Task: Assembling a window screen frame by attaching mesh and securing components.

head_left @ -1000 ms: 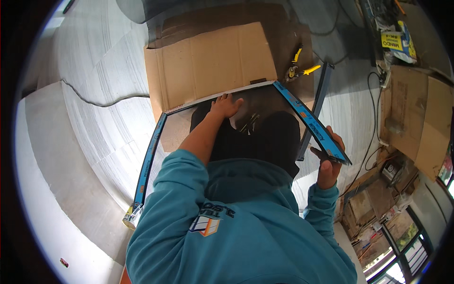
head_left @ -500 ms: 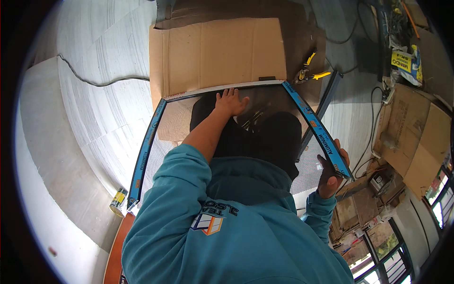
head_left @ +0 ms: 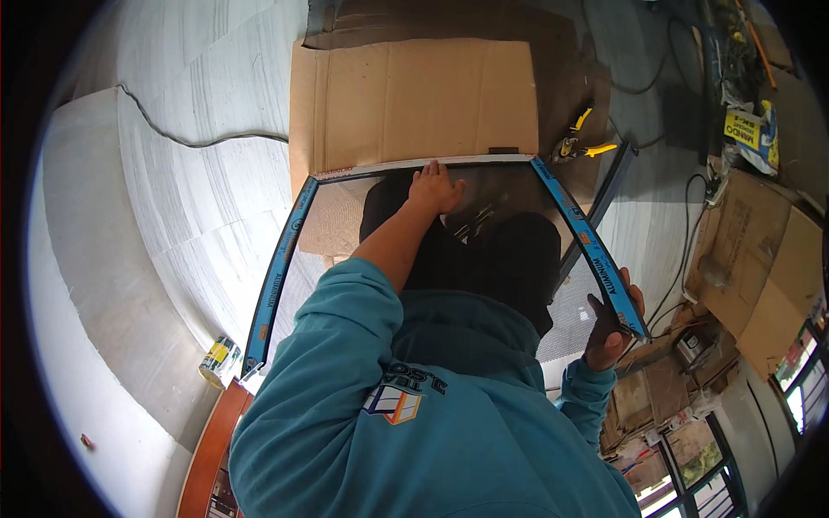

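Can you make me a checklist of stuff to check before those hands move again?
1. Right hand has a grip on the screen frame: ok, near the lower end of the right rail.
2. Left hand is flat on the mesh: ok, close to the top rail.
3. Yellow-handled snips are off the frame: ok, they lie beyond its upper right corner.
4. Dark bar is out from behind the frame: not ok, it passes behind the right rail.
5. Can is not touching the lower left corner: cannot tell, they look very close.
6. Bottom edge is straight: cannot tell, the person's body hides it.
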The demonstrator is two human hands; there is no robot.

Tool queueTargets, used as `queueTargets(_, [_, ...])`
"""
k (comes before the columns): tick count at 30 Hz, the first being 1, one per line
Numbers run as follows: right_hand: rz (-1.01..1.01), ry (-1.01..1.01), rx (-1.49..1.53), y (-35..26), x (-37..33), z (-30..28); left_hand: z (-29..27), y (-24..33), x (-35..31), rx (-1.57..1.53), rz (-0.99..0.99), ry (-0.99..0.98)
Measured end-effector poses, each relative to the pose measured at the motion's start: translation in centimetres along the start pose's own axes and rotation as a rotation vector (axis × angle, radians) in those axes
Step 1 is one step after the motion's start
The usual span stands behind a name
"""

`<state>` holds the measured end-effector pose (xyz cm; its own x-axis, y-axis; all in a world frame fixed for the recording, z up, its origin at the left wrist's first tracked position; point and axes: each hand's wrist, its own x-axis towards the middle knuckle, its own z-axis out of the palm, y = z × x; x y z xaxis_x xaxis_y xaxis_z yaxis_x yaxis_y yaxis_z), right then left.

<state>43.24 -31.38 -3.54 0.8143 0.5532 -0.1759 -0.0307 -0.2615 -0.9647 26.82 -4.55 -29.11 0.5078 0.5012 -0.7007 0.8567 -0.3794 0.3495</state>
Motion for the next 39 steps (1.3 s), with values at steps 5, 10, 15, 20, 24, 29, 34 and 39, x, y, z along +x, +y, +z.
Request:
queueTargets(5, [0.004, -0.037, 0.081, 0.3, 0.3, 0.0, -3.7, -2.7, -0.6, 0.011, -0.308, -0.056])
queueTargets(10, [-0.022, -0.027, 0.024, 0.3, 0.5, -0.4, -4.5, -4.6, -0.5, -0.039, -0.317, -0.159])
queueTargets(15, [0.043, -0.040, 0.006, 0.1, 0.7, -0.1, -3.1, -4.8, -0.5, 0.052, -0.303, -0.110])
queueTargets(20, [0.058, -0.037, 0.005, 0.5, 0.6, -0.5, -2.4, -5.2, -0.1, 0.027, -0.287, -0.079])
queueTargets(24, [0.069, -0.007, -0.019, 0.3, 0.4, -0.1, -2.4, -6.1, 0.4, -0.006, -0.283, -0.073])
queueTargets(29, [0.061, -0.004, 0.013, 0.5, 0.2, -0.5, -5.7, -8.6, -0.9, 0.012, -0.417, -0.195])
queueTargets(34, [0.047, 0.023, 0.006, 0.2, 0.2, -0.1, -4.9, -10.8, -2.0, -0.004, -0.457, -0.189])
queueTargets(39, [-0.008, 0.050, -0.100, 0.5, -0.4, -0.2, -4.3, -10.6, -2.0, 0.000, -0.474, -0.165])
